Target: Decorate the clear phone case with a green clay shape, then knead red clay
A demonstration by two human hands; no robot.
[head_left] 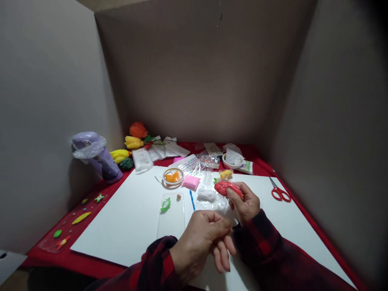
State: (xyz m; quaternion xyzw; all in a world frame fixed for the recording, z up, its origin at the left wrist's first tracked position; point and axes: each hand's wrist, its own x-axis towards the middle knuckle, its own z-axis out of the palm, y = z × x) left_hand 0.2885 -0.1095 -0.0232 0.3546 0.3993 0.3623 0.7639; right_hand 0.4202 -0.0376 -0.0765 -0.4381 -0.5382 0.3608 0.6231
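Note:
My right hand (247, 203) grips a packet of red modelling clay (222, 188), thumb on its near side, above the white board (130, 226). Closer to me, my left hand (209, 236) has its thumb and index finger pinched together, the other fingers hanging loosely curled. Whatever may be in that pinch is hidden or too small to see. Beyond the hands lie a white clay packet (206, 195), a pink clay packet (191, 181) and a blue stick tool (192, 201). A clear phone case (169, 224) bearing a green leafy ring (165, 205) and a small bead (178, 197) lies left of them.
Red-handled scissors (280, 194) lie at the right. A round tape roll (172, 177) encircles orange clay (172, 176). Sticker sheets (190, 163) and cards (142, 159) are at the back. A purple tumbler (101, 157) leans left, near a decorated clear case (50, 244).

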